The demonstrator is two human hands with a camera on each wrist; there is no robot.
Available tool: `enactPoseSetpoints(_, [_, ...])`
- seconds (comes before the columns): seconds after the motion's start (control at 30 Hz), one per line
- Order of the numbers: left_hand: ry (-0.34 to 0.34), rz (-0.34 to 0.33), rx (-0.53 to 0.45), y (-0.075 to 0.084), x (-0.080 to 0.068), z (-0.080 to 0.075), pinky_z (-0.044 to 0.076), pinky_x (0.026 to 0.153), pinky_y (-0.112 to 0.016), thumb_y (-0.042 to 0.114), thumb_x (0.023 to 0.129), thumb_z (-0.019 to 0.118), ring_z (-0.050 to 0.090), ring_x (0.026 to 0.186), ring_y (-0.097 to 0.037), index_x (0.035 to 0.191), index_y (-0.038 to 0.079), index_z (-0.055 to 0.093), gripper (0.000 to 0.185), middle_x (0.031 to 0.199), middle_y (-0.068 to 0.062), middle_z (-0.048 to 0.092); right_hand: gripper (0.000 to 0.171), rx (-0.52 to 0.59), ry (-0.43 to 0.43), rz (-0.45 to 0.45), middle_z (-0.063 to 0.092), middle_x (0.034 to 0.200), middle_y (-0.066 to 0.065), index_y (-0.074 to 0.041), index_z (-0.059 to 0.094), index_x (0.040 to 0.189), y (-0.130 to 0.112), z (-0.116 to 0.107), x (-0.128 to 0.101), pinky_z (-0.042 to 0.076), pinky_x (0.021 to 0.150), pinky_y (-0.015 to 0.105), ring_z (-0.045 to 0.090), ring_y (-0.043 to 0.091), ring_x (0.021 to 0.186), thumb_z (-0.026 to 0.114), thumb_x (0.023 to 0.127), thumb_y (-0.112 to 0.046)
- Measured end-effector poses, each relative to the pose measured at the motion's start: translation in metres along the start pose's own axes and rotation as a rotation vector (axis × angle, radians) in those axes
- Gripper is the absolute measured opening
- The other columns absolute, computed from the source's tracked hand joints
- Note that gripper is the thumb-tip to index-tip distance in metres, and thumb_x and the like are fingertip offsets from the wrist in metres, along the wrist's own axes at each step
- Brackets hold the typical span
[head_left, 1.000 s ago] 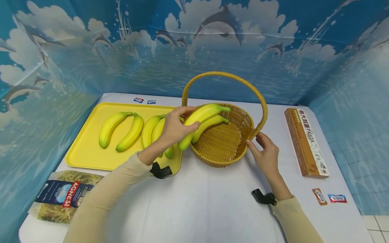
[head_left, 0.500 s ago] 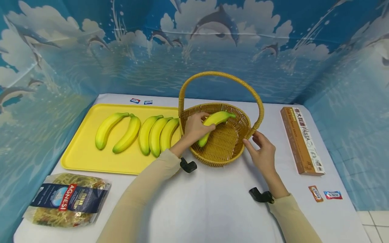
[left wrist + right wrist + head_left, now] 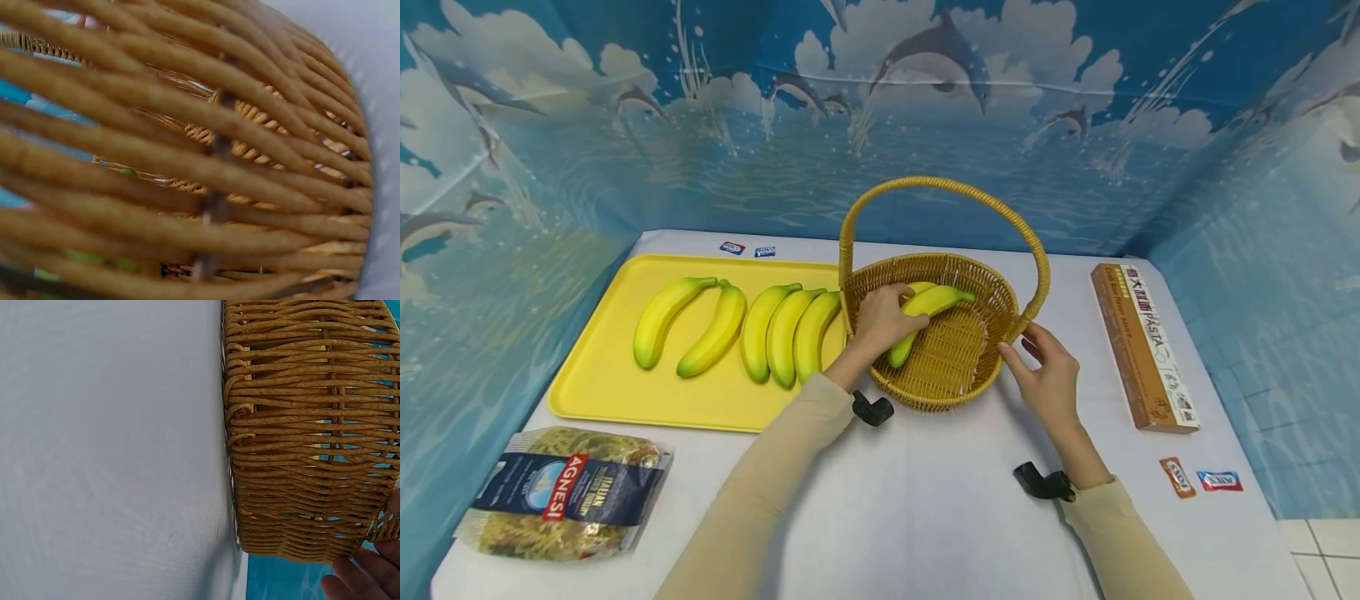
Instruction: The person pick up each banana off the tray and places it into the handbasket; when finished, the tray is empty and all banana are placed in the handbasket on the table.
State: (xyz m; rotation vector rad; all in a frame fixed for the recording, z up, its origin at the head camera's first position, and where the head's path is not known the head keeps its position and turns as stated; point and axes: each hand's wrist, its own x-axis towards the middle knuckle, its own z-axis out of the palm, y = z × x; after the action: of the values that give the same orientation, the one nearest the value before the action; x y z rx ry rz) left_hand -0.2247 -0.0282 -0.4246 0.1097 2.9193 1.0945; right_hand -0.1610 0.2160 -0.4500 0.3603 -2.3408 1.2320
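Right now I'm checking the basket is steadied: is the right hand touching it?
Cannot tell. In the head view the right hand sits right beside the basket wall; the right wrist view shows its fingertips near the weave, but contact isn't plain.

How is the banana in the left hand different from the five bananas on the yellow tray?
The held banana lies inside the wicker basket, gripped by the left hand; the tray bananas lie on the yellow tray, untouched. The held banana points across toward the right; the tray bananas lie side by side, nearly parallel. All are yellow with green tips.
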Motion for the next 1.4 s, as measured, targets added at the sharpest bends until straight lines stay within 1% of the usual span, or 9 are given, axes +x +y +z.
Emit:
enactPoseSetpoints(0.27, [-0.013, -0.052, 0.039, -0.004, -0.006, 0.002, 0.053, 0.085, -0.039, 0.036, 0.082, 0.078, 0.063, 0.101, -0.027, 0.119, 0.009, 0.068, 0.047, 0.115, -0.009, 0.066, 0.043, -0.004, -0.014, 0.003, 0.066, 0.119, 0.024, 0.007, 0.062, 0.122, 0.000, 0.003, -0.002, 0.052, 0.090, 0.024, 0.064, 0.037, 0.110, 0.076, 0.083, -0.004])
enactPoseSetpoints(0.43, [0.014, -0.058, 0.123, -0.005, -0.008, 0.005, 0.054, 0.082, -0.038, 0.036, 0.081, 0.078, 0.063, 0.099, -0.025, 0.117, 0.009, 0.070, 0.046, 0.111, -0.009, 0.065, 0.042, -0.003, -0.016, -0.009, 0.066, 0.117, 0.024, 0.007, 0.063, 0.121, 0.002, 0.005, -0.003, 0.053, 0.086, 0.043, 0.065, 0.038, 0.109, 0.077, 0.082, -0.002])
enactPoseSetpoints(0.73, [0.026, -0.085, 0.294, -0.002, -0.009, 0.004, 0.055, 0.070, -0.037, 0.038, 0.083, 0.077, 0.061, 0.093, -0.023, 0.100, 0.011, 0.070, 0.033, 0.098, -0.007, 0.063, 0.042, 0.012, -0.024, -0.003, 0.066, 0.118, 0.025, 0.007, 0.062, 0.122, 0.001, 0.007, 0.000, 0.052, 0.087, 0.044, 0.064, 0.039, 0.110, 0.076, 0.083, -0.002])
enactPoseSetpoints(0.87, [0.044, -0.066, 0.264, -0.001, -0.010, 0.002, 0.056, 0.073, -0.038, 0.039, 0.084, 0.075, 0.062, 0.102, -0.025, 0.112, 0.012, 0.071, 0.039, 0.110, -0.008, 0.065, 0.042, 0.008, -0.020, -0.008, 0.066, 0.118, 0.024, 0.008, 0.062, 0.121, 0.001, 0.007, 0.000, 0.053, 0.087, 0.044, 0.064, 0.038, 0.108, 0.076, 0.082, -0.002])
enactPoseSetpoints(1.0, [0.097, 0.052, 0.143, -0.001, -0.018, -0.004, 0.056, 0.071, -0.035, 0.036, 0.087, 0.072, 0.063, 0.101, -0.024, 0.117, 0.012, 0.070, 0.039, 0.115, -0.008, 0.065, 0.042, 0.005, -0.015, -0.011, 0.067, 0.116, 0.024, 0.009, 0.063, 0.120, 0.001, 0.007, -0.002, 0.053, 0.086, 0.043, 0.065, 0.038, 0.107, 0.076, 0.082, -0.001])
enactPoseSetpoints(1.1, [0.125, 0.152, -0.009, 0.000, -0.033, -0.020, 0.053, 0.075, -0.035, 0.030, 0.089, 0.071, 0.063, 0.094, -0.024, 0.115, 0.008, 0.071, 0.035, 0.110, -0.011, 0.066, 0.041, 0.004, -0.009, -0.003, 0.067, 0.115, 0.024, 0.008, 0.063, 0.120, 0.000, 0.006, -0.004, 0.054, 0.086, 0.039, 0.065, 0.039, 0.106, 0.075, 0.083, -0.001])
enactPoseSetpoints(1.2, [0.191, 0.180, -0.172, -0.002, -0.049, -0.050, 0.052, 0.078, -0.038, 0.024, 0.088, 0.071, 0.063, 0.091, -0.026, 0.113, 0.005, 0.071, 0.031, 0.105, -0.014, 0.066, 0.039, 0.006, 0.000, 0.011, 0.067, 0.116, 0.024, 0.008, 0.063, 0.120, -0.001, 0.005, -0.003, 0.053, 0.087, 0.033, 0.065, 0.039, 0.107, 0.074, 0.084, -0.002])
enactPoseSetpoints(1.3, [0.348, 0.137, -0.280, -0.020, -0.056, -0.090, 0.052, 0.080, -0.041, 0.018, 0.087, 0.071, 0.062, 0.091, -0.031, 0.111, 0.001, 0.071, 0.029, 0.104, -0.019, 0.066, 0.039, 0.011, 0.006, 0.018, 0.067, 0.116, 0.024, 0.007, 0.063, 0.121, -0.001, 0.004, -0.001, 0.052, 0.089, 0.028, 0.065, 0.039, 0.108, 0.074, 0.085, -0.002])
enactPoseSetpoints(1.4, [0.546, 0.051, -0.303, -0.056, -0.054, -0.130, 0.052, 0.081, -0.042, 0.014, 0.087, 0.070, 0.060, 0.094, -0.034, 0.112, -0.001, 0.071, 0.029, 0.106, -0.021, 0.066, 0.038, 0.007, 0.013, 0.013, 0.067, 0.116, 0.024, 0.007, 0.064, 0.121, 0.000, 0.003, 0.000, 0.052, 0.089, 0.023, 0.065, 0.039, 0.107, 0.074, 0.085, -0.002])
